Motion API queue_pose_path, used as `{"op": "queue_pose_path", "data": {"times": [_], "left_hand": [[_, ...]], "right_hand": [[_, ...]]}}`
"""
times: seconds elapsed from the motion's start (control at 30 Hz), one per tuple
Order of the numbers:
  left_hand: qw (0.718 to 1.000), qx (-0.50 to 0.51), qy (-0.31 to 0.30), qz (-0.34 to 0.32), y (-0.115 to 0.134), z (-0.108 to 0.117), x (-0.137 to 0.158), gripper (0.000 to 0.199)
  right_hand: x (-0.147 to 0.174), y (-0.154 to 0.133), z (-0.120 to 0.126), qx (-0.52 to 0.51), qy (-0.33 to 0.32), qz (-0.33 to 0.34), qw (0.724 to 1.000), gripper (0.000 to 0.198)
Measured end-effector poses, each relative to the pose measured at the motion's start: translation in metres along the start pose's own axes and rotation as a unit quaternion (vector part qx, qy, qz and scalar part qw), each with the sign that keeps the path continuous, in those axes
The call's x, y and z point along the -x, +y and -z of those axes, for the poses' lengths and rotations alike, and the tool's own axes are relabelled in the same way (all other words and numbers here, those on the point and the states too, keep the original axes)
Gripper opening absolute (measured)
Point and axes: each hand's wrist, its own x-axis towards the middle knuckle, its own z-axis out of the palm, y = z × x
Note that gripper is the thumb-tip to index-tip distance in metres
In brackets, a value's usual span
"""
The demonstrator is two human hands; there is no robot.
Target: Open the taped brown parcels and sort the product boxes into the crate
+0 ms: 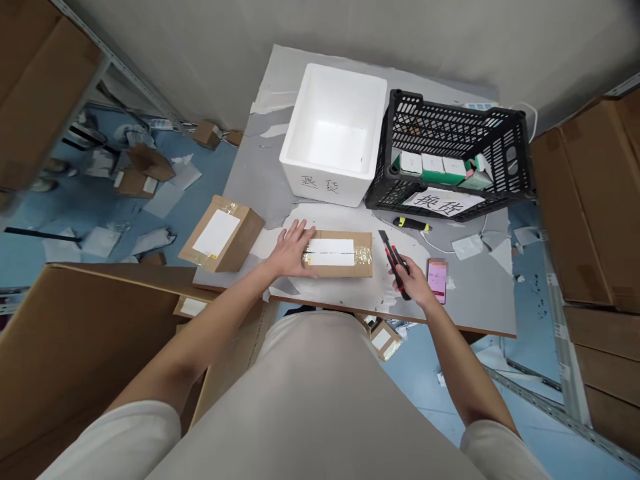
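Observation:
Flat on the left end of a taped cardboard box (pixel 339 270) rests my left hand (pixel 293 250), its fingers spread. A white label (pixel 330 252) on top of that box has a dark line running along its length, which looks like a cut. To the right of the box, my right hand (pixel 411 280) is wrapped round a black and red utility knife (pixel 399 267), blade pointing away from me and apart from the box. Close by that hand lies a phone (pixel 437 280) with a pink screen.
A second taped box (pixel 240 243) stands at the table's left edge. Behind are a white foam box (pixel 320 180) and a black crate (pixel 450 117) holding small white-green boxes (pixel 443 167). A yellow-black cutter (pixel 413 224) lies before the crate. Left below stands a large open carton (pixel 90 333).

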Motion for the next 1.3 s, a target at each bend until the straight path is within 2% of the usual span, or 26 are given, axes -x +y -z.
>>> {"op": "queue_pose_path", "data": {"times": [0.1,0.17,0.33,0.53,0.7,0.87,1.07,1.3], "left_hand": [[0.997,-0.049,-0.055,-0.012,0.003,-0.001,-0.015,0.135],[0.997,-0.046,-0.064,-0.026,0.002,-0.004,-0.02,0.138],[0.997,-0.004,-0.029,-0.077,-0.005,-0.011,-0.02,0.14],[0.997,0.003,-0.002,-0.076,-0.004,-0.018,-0.015,0.137],[0.998,-0.007,-0.007,-0.065,-0.002,-0.018,-0.013,0.137],[0.997,-0.015,-0.017,-0.067,-0.003,-0.017,-0.014,0.136],[0.997,-0.007,-0.02,-0.079,-0.007,-0.02,-0.015,0.137],[0.996,-0.001,-0.023,-0.084,-0.008,-0.022,-0.015,0.137]], "right_hand": [[0.021,0.006,0.001,0.017,-0.026,-0.021,0.999,0.072],[0.029,0.007,-0.004,0.015,-0.037,-0.029,0.999,0.07],[0.034,0.002,-0.009,0.035,-0.037,-0.035,0.998,0.064],[0.033,0.007,0.005,0.062,-0.087,-0.041,0.993,0.062],[0.039,0.003,0.02,0.124,-0.132,-0.035,0.983,0.061],[0.051,0.002,0.025,0.132,-0.162,-0.043,0.977,0.063],[0.062,0.009,0.027,0.132,-0.172,-0.028,0.976,0.06],[0.069,0.003,0.03,0.125,-0.172,-0.037,0.976,0.061]]}}
